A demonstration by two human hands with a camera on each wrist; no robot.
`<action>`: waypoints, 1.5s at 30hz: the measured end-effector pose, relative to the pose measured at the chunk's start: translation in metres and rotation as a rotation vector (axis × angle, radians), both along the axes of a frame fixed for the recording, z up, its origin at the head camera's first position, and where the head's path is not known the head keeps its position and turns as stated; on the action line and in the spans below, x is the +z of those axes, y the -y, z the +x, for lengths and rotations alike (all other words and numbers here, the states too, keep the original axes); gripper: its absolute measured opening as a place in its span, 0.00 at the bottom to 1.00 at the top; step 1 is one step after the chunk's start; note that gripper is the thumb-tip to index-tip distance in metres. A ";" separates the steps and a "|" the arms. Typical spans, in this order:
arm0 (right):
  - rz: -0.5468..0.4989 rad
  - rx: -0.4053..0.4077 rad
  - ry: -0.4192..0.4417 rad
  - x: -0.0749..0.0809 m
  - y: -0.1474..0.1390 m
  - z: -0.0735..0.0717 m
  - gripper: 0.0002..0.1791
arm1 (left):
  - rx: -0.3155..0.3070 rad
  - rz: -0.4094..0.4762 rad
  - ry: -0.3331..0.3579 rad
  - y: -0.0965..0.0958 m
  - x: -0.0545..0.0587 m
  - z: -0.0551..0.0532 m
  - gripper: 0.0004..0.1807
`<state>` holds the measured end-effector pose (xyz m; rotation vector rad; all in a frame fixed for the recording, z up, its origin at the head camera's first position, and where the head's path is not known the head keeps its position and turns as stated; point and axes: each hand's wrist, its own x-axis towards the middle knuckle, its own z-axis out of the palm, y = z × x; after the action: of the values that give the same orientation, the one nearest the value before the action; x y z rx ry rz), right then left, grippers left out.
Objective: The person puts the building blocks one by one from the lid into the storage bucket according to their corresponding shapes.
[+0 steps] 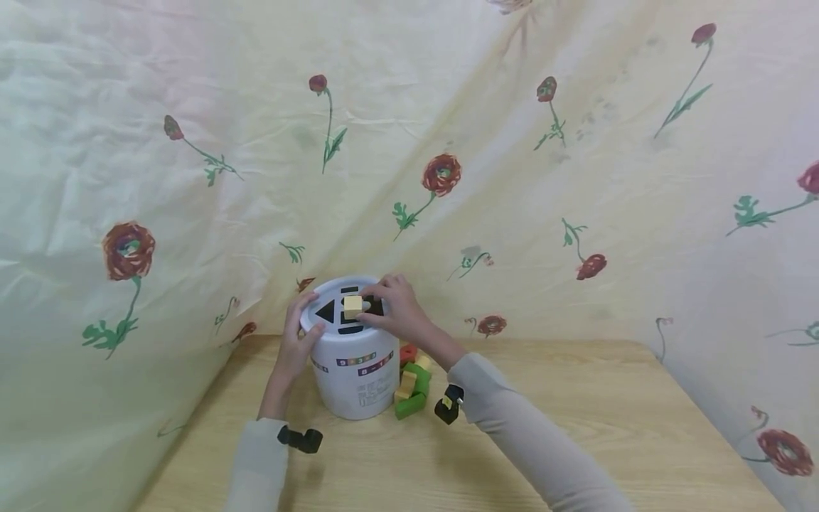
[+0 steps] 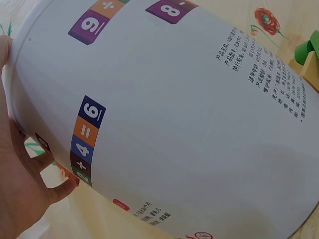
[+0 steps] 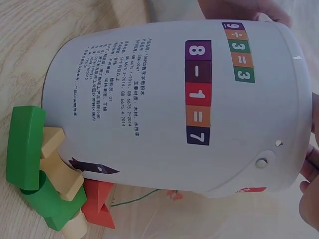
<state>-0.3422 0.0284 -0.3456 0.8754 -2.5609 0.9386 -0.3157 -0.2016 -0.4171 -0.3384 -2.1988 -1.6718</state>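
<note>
A white bucket (image 1: 348,377) stands upright on the table, its lid (image 1: 325,290) pierced with black-looking shaped holes. My left hand (image 1: 298,338) grips the lid's left edge and the bucket's side. Above the middle of the lid, a pale yellow block (image 1: 352,306) is pinched between the thumb and fingers of my right hand (image 1: 399,309). Whether the block touches the lid cannot be told. In the left wrist view, the left hand (image 2: 20,179) lies along the bucket's rim end. Only part of the right hand (image 3: 311,199) shows in the right wrist view; the block is hidden there.
Against the bucket's right side lie green blocks (image 3: 25,149), yellow blocks (image 3: 62,177) and a red block (image 3: 98,203). Below them stretches the wooden table (image 1: 544,412). Flowered cloth (image 1: 384,199) hangs behind and at the sides.
</note>
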 end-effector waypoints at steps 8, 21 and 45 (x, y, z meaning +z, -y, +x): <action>0.064 -0.003 0.008 0.002 0.002 -0.001 0.24 | -0.004 0.000 0.019 0.000 -0.001 0.001 0.34; 0.103 0.003 0.018 0.005 0.005 -0.004 0.25 | -0.009 0.007 0.015 0.001 -0.001 -0.002 0.34; 0.076 -0.036 0.069 0.002 0.008 -0.007 0.25 | 0.003 0.012 0.012 -0.001 0.001 0.000 0.34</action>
<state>-0.3488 0.0208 -0.3438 0.8278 -2.6772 0.8816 -0.3156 -0.2005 -0.4165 -0.3234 -2.1961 -1.6888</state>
